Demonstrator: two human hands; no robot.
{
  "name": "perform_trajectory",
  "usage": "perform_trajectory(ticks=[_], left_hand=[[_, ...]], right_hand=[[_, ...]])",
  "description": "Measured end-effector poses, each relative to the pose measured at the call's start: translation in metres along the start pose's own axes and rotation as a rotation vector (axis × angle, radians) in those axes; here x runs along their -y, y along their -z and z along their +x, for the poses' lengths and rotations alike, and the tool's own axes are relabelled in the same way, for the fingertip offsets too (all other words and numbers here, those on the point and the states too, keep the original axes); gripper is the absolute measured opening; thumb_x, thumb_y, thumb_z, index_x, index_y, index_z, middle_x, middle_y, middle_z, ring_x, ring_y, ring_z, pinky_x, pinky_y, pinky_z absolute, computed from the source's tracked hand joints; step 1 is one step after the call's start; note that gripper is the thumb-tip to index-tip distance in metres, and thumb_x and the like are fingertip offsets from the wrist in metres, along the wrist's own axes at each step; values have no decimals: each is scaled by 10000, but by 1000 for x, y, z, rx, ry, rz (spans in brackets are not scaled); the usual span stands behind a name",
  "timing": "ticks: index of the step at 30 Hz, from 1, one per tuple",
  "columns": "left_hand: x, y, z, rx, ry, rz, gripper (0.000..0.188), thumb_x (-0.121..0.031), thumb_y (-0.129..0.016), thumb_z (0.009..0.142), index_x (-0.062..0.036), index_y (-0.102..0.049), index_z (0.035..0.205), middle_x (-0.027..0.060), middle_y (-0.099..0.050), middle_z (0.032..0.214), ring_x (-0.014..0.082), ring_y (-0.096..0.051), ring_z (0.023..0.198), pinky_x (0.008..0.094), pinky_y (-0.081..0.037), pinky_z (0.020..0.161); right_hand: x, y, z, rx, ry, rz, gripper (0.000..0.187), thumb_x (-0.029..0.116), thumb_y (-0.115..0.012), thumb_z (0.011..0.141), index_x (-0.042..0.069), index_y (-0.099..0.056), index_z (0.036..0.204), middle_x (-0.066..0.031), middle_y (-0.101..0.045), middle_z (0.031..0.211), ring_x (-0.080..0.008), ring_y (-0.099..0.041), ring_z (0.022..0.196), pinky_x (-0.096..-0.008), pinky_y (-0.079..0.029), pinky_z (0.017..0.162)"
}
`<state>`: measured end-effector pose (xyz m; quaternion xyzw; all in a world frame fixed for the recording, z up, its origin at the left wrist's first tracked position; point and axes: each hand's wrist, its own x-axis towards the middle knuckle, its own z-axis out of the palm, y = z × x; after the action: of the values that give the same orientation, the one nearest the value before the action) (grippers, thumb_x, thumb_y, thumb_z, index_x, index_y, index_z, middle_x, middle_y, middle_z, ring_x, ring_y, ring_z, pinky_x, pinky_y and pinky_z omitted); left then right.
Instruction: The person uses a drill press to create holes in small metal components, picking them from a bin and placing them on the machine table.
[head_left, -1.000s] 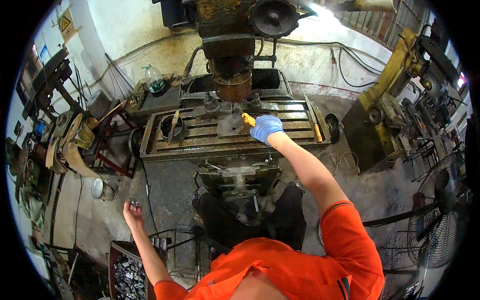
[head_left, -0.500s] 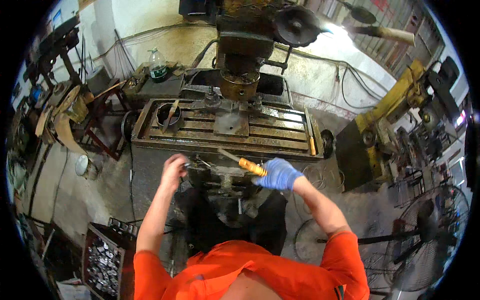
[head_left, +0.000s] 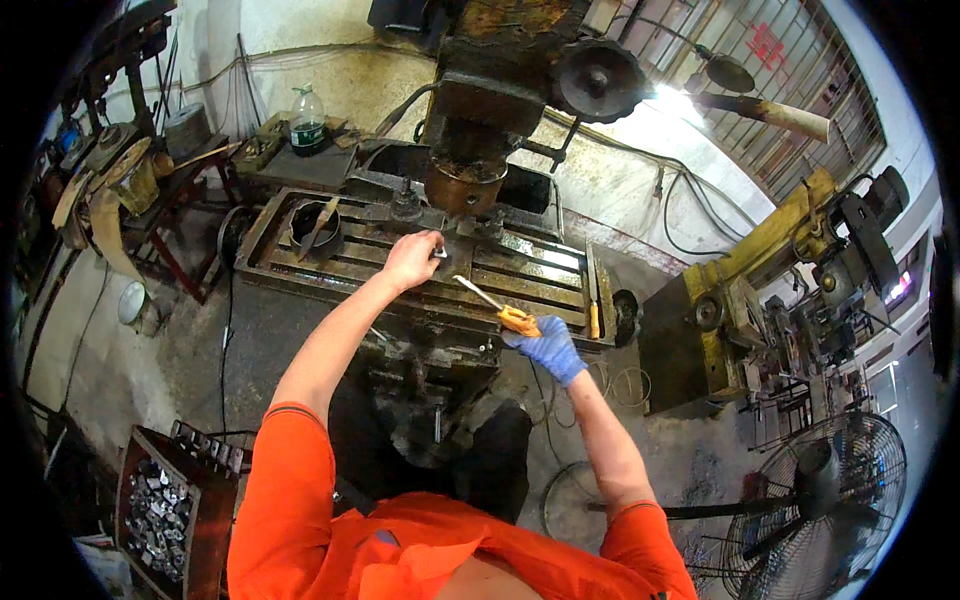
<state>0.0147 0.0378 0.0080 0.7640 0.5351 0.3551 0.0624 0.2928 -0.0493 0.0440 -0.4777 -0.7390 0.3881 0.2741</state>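
Observation:
My bare left hand [head_left: 412,262] reaches over the middle of the milling machine's slotted table [head_left: 350,285]. Its fingers are closed on a small metal part [head_left: 440,253], mostly hidden by the fingertips. To the right, in front of the table's edge, my right hand [head_left: 552,350] wears a blue knit glove. That hand grips a yellow-handled tool [head_left: 518,320] with a narrow metal blade pointing up and left, toward the left hand; the blade's exact kind is unclear. The machine's spindle head [head_left: 465,185] hangs just beyond my left hand.
A dark pot [head_left: 330,242] with a brush [head_left: 320,225] stands on the table's left end. Another yellow-handled tool [head_left: 594,318] lies at its right end. A box of metal parts [head_left: 155,515] is at lower left, a fan [head_left: 815,500] at lower right. A bottle [head_left: 306,125] stands behind.
My left hand has moved forward and right, from before the table to over it, with the small metal part. The yellow-handled tool stays in my right hand. The view has shifted.

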Motion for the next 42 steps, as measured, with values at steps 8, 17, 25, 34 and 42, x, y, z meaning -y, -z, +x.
perform_trajectory(ticks=[8,17,25,34,42], left_hand=[[0,4,-7,18,-52,276,179,-129,-604,711,-89,-581,884,93,-573,896,274,-564,832,394,-400,789],[6,-18,17,-22,81,224,194,-186,-622,715,-110,-610,894,103,-608,849,287,-574,796,393,-408,778],[19,-48,34,-141,106,122,206,-178,-609,730,-106,-605,923,123,-599,823,310,-590,770,421,-464,675],[18,-33,41,-62,437,147,362,-239,-644,706,-153,-584,1052,135,-637,833,302,-609,837,405,-490,717],[19,-34,47,-59,467,8,336,-242,-658,683,-174,-645,1012,124,-646,871,285,-609,857,384,-487,752]], right_hand=[[-84,-60,12,-166,-344,-307,383,281,-744,652,6,-655,904,-93,-673,799,-143,-626,706,-259,-464,645],[-65,-43,-40,-213,-234,-436,467,427,-638,708,58,-637,996,-184,-626,908,-321,-603,861,-384,-470,753],[-37,22,-63,-375,-263,-190,381,274,-709,703,-4,-640,953,-135,-662,880,-201,-638,770,-292,-489,723],[129,205,-4,-916,470,16,465,289,-622,756,-1,-546,1111,-105,-565,1102,-219,-510,1056,-360,-363,950],[243,289,-1,-716,923,217,374,270,-443,856,-20,-535,1074,-181,-522,1165,-286,-482,1113,-463,-327,1008]])
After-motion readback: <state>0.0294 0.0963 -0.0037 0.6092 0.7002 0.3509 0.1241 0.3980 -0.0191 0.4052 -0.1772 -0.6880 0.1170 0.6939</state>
